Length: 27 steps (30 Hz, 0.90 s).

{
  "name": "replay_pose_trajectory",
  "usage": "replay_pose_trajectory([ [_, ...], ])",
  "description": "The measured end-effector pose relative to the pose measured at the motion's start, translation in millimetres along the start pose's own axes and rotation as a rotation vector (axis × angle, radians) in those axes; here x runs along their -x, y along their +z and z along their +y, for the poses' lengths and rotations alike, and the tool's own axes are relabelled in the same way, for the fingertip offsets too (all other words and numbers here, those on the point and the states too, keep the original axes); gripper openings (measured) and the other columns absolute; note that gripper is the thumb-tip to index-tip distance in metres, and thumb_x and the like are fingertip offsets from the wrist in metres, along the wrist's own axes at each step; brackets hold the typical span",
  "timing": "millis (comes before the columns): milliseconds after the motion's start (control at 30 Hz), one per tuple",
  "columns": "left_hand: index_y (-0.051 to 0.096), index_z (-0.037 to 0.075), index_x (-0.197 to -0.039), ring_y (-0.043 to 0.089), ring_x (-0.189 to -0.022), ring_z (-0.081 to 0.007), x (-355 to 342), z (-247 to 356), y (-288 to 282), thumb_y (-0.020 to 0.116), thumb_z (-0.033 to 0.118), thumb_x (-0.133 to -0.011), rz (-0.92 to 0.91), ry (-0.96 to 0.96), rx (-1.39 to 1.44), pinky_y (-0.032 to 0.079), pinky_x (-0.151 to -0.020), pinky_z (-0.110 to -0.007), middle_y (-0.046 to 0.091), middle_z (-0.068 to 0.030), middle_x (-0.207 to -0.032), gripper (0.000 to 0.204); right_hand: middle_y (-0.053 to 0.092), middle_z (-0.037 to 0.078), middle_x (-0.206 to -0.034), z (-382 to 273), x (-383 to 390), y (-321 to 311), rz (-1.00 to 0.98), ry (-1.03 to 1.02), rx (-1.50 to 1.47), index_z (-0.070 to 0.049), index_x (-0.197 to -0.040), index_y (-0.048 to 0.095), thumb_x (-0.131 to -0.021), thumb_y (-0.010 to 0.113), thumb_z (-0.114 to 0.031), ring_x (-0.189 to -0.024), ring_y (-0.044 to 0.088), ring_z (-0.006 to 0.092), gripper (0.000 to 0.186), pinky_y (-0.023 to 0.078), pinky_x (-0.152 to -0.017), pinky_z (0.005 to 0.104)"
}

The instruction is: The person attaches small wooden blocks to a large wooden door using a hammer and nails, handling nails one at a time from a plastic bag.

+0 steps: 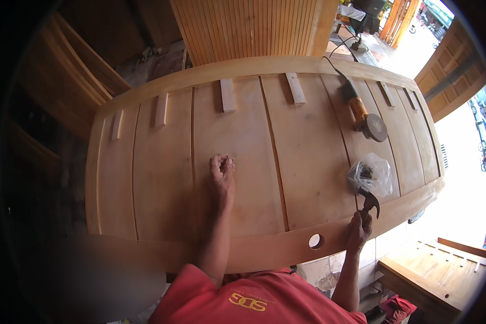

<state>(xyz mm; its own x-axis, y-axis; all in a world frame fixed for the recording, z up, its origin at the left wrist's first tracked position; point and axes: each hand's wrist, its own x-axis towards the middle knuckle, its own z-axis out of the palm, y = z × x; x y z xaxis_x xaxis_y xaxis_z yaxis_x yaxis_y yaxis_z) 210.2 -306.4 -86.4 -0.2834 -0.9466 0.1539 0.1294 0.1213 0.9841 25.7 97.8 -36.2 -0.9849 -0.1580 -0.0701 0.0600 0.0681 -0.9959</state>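
My left hand [222, 168] is over the middle of a large wooden door panel [237, 183], its fingers curled in and thumb close to them. Whatever it may hold is too small to make out. My right hand [358, 231], by the panel's near edge, is closed round the handle of a claw hammer [370, 202], head up. Just beyond the hammer lies a clear plastic bag [380, 175] with small dark pieces inside. Several short wooden strips [228, 96] stand out along the panel's far side. A round hole [316, 241] pierces the near rail.
An orange angle grinder [363, 113] with a round disc rests on the panel at the far right, its cord running off the back. A slatted wooden panel [254, 29] stands behind. At the lower right is another wooden panel [434, 270]. More boards [65, 65] lean at the left.
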Motion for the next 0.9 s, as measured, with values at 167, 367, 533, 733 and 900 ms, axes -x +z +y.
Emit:
replay_pose_trajectory([
  [167,0.056,0.004,-0.118,0.057,-0.084,-0.0088,-1,9,3,0.062,0.015,-0.107,-0.013,-0.024,0.069,0.05,-0.078,-0.025,0.063,-0.0021,-0.096,0.017,0.052,-0.008,-0.075,11,-7,-1,0.0,-0.051,-0.027,-0.01,-0.104,0.066,-0.101,0.071,-0.015,-0.062,0.045,0.0009,0.007,0.034,-0.055,0.019],
  [367,0.061,0.003,-0.115,0.062,-0.084,-0.0103,-8,10,-4,0.065,0.024,-0.106,0.053,-0.014,-0.07,0.052,-0.079,-0.025,0.064,-0.002,-0.091,0.023,0.053,-0.009,-0.078,-8,1,10,-0.04,-0.041,-0.015,-0.009,-0.104,0.068,-0.099,0.074,-0.016,-0.066,0.045,0.0016,0.01,0.035,-0.06,0.0199],
  [533,0.065,0.003,-0.111,0.068,-0.09,-0.0161,-5,31,6,0.067,0.03,-0.103,0.033,0.042,-0.357,0.054,-0.086,-0.031,0.072,-0.0064,-0.097,0.028,0.051,-0.009,-0.077,-5,3,5,-0.006,-0.026,-0.017,-0.009,-0.103,0.068,-0.1,0.074,-0.017,-0.066,0.044,0.0017,0.011,0.034,-0.059,0.0205],
  [733,0.065,0.003,-0.109,0.071,-0.096,-0.0162,-12,26,1,0.068,0.024,-0.102,0.008,0.029,-0.413,0.055,-0.089,-0.033,0.073,-0.0077,-0.102,0.022,0.051,-0.008,-0.077,-13,5,11,-0.019,-0.062,0.032,-0.008,-0.103,0.068,-0.099,0.074,-0.017,-0.066,0.045,0.0017,0.011,0.034,-0.059,0.0208],
  [900,0.065,0.002,-0.109,0.066,-0.09,-0.0132,-13,8,1,0.068,0.022,-0.102,-0.04,0.049,-0.201,0.054,-0.086,-0.03,0.069,-0.0043,-0.097,0.021,0.053,-0.008,-0.077,-9,1,11,0.027,-0.006,0.035,-0.007,-0.105,0.068,-0.097,0.073,-0.017,-0.066,0.047,0.0023,0.014,0.037,-0.059,0.0216],
])
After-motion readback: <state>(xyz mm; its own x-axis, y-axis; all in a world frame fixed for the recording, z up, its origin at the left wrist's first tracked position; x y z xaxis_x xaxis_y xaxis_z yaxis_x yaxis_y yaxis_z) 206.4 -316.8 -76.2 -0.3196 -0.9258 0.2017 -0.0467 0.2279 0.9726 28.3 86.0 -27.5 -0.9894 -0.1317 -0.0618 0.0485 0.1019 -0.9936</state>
